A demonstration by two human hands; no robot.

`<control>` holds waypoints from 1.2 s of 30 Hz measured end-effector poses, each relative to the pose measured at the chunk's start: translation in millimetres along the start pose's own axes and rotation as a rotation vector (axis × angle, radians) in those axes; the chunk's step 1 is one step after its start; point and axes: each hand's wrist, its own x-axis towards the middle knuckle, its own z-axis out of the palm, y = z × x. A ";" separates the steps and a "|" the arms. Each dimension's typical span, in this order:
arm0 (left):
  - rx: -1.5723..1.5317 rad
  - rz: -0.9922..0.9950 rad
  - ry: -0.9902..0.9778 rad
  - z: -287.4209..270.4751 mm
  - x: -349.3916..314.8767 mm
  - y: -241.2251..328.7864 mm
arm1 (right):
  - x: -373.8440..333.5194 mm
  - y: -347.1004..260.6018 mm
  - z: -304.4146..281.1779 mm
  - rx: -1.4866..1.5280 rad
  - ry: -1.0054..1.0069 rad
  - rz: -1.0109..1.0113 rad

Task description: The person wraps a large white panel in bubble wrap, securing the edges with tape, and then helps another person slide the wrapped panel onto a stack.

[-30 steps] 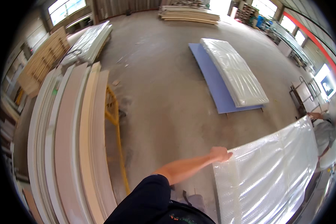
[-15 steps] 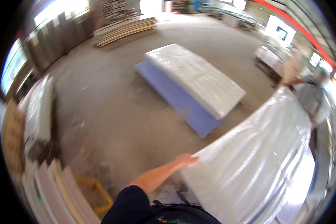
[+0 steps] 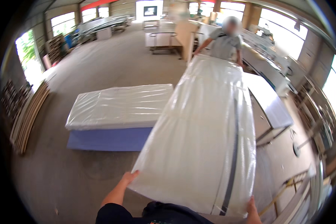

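Planks (image 3: 28, 115) stacked on the floor, far left of the wrapped panel (image 3: 205, 134), well apart from it. Next, a plastic-covered stack (image 3: 119, 105) on a blue base (image 3: 110, 139), lying on the concrete floor (image 3: 100, 67) just left of the wrapped panel; the panel's left edge overlaps its right end in view.

Left hand (image 3: 129, 177) grips the near left corner of the wrapped panel, fingers curled onto the edge, forearm coming up from the lower edge. Panel itself is long, flat, white, sealed in clear plastic film, with a dark strap line running lengthwise near its right side. It is carried off the ground, stretching from the wearer in the foreground to a co-worker (image 3: 224, 42) in a grey shirt at the far end; co-worker's arms reach down to the far end, the hands too small to read.

Right hand (image 3: 251, 209) at the near right corner of the panel, fingers up against the underside edge, holding it; only part of the hand shows.

Right of the panel, a white-topped table (image 3: 272, 104), partly tucked under the panel's right edge in view. Further right of the panel, racks and windows along the wall, blurred.
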 end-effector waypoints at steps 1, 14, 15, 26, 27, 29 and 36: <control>0.034 -0.045 0.011 -12.6 -7.8 -11.0 | -27.8 20.4 15.0 0.023 0.032 0.019; 0.335 0.095 -0.047 -264.5 61.1 -269.2 | -394.8 153.6 282.1 0.065 0.326 0.222; 0.332 0.103 -0.049 -282.9 70.1 -282.7 | -411.4 158.6 302.1 0.017 0.343 0.198; 0.396 0.219 -0.191 -525.5 140.7 -415.4 | -706.0 304.9 539.7 0.135 0.401 0.434; 0.389 0.250 -0.228 -539.7 145.5 -407.6 | -736.7 280.8 558.8 0.162 0.430 0.459; 0.358 0.256 -0.297 -561.0 133.3 -412.9 | -781.4 236.2 591.1 0.212 0.515 0.415; 0.509 0.310 -0.542 -667.2 124.8 -431.6 | -981.6 167.8 706.1 0.251 0.542 0.657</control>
